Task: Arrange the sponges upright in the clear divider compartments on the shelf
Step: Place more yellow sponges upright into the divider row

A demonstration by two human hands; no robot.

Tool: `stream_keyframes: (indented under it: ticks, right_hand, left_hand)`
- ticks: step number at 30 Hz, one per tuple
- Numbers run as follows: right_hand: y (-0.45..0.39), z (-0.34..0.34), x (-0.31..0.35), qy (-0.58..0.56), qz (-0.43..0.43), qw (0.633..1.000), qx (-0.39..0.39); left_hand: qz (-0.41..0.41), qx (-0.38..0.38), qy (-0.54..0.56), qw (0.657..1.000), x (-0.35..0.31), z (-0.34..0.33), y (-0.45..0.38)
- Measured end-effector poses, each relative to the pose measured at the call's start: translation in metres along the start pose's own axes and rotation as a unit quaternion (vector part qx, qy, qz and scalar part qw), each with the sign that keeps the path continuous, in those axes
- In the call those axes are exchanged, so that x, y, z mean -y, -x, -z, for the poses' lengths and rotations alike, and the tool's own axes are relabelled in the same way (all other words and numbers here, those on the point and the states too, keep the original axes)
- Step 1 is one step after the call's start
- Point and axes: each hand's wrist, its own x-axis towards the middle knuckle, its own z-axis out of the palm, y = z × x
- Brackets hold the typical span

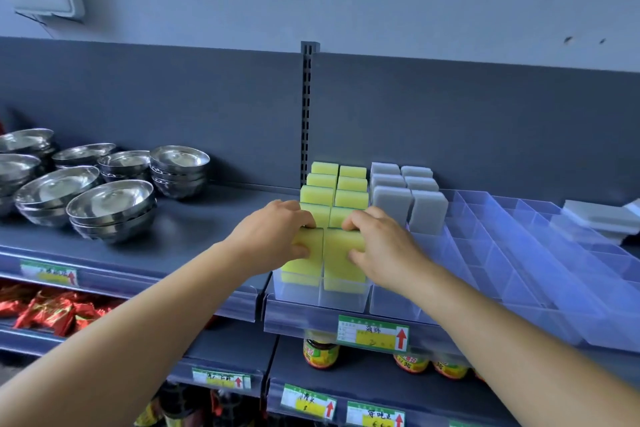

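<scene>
Stacked stainless steel bowls (110, 208) stand at the left of the grey shelf (194, 236), apart from the work area. The left hand (273, 236) has its grip clamped on the left front yellow sponge (306, 262), fingers curled over the top edge and thumb on the near face; this hold seems intended to steer the sponge straight down into the front compartment of the clear divider tray (346, 298). The right hand (377, 246) grips the right front yellow sponge (341, 262) in the same manner. Both sponges stand upright, lower ends already inside adjoining front compartments, and appear not fully seated. Behind them, two columns of yellow sponges (334, 189) stand upright, each in its own compartment, so the dividers keep them from tipping. Just right of these, grey sponges (408, 196) fill only the rear compartments of two columns. Further right, the empty clear compartments (519, 246) await stock. A flat stack of grey sponges (599, 218) lies at the far right, probably the remaining supply.
</scene>
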Motion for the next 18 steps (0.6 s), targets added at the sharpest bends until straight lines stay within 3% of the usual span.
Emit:
stream_keyframes:
  ticks: [9,18]
  right_hand:
    - [0.012,0.021,0.000,0.022,0.004,1.000,-0.002]
    - [0.045,0.064,-0.057,0.088,-0.058,0.994,-0.002]
  left_hand:
    - [-0.022,-0.025,-0.011,0.999,-0.014,0.012,-0.002]
    - [-0.114,-0.043,-0.015,0.992,-0.099,0.017,-0.029]
